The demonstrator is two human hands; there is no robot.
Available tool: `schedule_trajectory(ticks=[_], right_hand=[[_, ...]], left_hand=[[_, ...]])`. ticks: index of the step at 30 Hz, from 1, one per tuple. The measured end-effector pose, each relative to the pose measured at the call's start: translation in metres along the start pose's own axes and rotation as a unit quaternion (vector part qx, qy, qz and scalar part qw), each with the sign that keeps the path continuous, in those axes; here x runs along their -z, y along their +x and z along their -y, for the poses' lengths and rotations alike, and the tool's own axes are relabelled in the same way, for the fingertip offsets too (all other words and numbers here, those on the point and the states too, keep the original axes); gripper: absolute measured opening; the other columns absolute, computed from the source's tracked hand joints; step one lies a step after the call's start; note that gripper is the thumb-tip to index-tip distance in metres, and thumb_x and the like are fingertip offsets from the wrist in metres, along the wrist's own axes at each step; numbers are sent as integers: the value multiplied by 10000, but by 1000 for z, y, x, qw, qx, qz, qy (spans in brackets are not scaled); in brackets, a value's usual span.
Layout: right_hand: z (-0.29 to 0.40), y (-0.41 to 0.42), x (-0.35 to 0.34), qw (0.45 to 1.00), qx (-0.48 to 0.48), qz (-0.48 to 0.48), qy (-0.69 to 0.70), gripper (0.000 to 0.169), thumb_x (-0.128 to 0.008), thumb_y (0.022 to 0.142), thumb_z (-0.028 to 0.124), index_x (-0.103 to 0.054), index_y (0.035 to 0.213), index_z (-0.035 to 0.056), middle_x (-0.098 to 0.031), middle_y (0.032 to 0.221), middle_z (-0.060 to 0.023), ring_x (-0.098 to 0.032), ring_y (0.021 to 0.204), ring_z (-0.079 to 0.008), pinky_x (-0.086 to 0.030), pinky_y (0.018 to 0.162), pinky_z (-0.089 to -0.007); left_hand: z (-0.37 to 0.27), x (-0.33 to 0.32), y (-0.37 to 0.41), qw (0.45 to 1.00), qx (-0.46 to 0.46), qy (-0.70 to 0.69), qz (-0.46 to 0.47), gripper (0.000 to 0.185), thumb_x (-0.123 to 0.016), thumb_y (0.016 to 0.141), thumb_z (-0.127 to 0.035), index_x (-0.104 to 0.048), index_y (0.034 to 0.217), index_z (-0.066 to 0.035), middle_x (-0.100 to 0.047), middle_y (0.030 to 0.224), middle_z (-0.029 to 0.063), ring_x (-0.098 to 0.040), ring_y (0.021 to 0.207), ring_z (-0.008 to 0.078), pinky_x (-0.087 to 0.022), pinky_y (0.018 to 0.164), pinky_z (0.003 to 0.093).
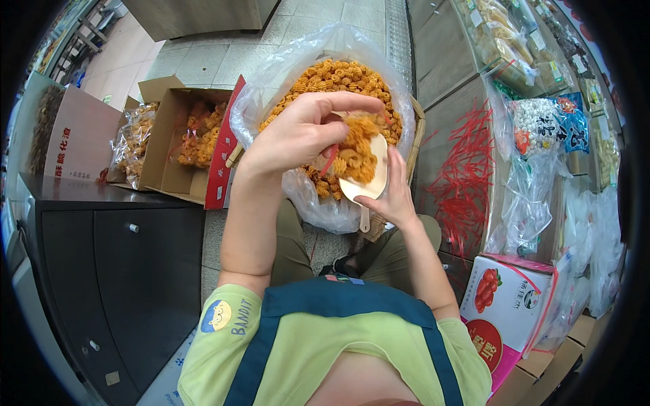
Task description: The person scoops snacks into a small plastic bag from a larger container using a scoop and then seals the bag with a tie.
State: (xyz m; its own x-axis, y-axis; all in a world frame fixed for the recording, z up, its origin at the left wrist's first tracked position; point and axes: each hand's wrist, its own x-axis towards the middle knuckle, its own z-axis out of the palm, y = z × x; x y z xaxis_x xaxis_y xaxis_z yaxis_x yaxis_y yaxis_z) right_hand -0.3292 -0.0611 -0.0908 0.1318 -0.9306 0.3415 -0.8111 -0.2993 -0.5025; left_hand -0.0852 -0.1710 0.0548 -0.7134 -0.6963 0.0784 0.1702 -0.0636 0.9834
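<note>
My left hand [299, 132] grips a small clear plastic bag of orange spiral snacks [358, 152], fingers curled over its top. A red tie strip [329, 160] hangs by that hand. My right hand [395, 190] holds a cream plastic scoop [375, 175], its thumb at the rim near the handle and its other fingers along the far side. The scoop lies against the bag; whether snacks sit in its bowl is hard to tell. Below both hands, a large clear liner bag [325, 48] stands open, filled with loose spiral snacks [350, 76]. A woven basket rim [419, 119] shows around it.
A cardboard box [162, 132] with bagged snacks stands left, above a black cabinet [147, 254]. At right, red tie strips [462, 188] hang beside a grey cabinet [447, 61]. Clear plastic bags [528, 203] and a printed carton [508, 304] lie farther right.
</note>
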Motion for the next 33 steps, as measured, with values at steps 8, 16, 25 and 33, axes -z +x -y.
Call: schedule_trajectory(ticks=[8,16,25,33], right_hand=[[54,47,23,936,10,101,337,1073,-926,604,246,-304,1450,26,-494,1374,-139,-515,1256,-259,-416,1064,-394],[71,32,3,844,-97,-53,525,856,-829,651,144,-379,1367,14,-543,1275,-92,-549,1168,-218,-434,1018,-374],[74,54,34,844,-48,-263,465,654,-738,834,98,-382,1376,13,-525,1303,-94,-517,1210,-225,-388,1057,-384],[88,55,35,842,-18,-274,464,888,-831,767,152,-270,1445,32,-403,1400,-115,-434,1279,-231,-337,1098,-390]], left_hand=[[-35,5,27,993,-13,-9,117,523,-473,685,29,-653,1169,108,-680,1166,182,-650,1044,190,-487,964,282],[-21,8,38,995,-69,-60,33,424,-548,855,-46,-609,1267,33,-659,1212,137,-651,938,131,-510,779,207],[123,-20,-3,862,-224,-320,-324,818,-722,865,-467,-317,1460,-79,-373,1458,92,-395,1326,228,-317,1117,412],[119,-95,1,869,-158,-435,-173,791,-770,831,-415,-390,1413,-39,-540,1347,86,-512,1254,210,-402,1080,377]])
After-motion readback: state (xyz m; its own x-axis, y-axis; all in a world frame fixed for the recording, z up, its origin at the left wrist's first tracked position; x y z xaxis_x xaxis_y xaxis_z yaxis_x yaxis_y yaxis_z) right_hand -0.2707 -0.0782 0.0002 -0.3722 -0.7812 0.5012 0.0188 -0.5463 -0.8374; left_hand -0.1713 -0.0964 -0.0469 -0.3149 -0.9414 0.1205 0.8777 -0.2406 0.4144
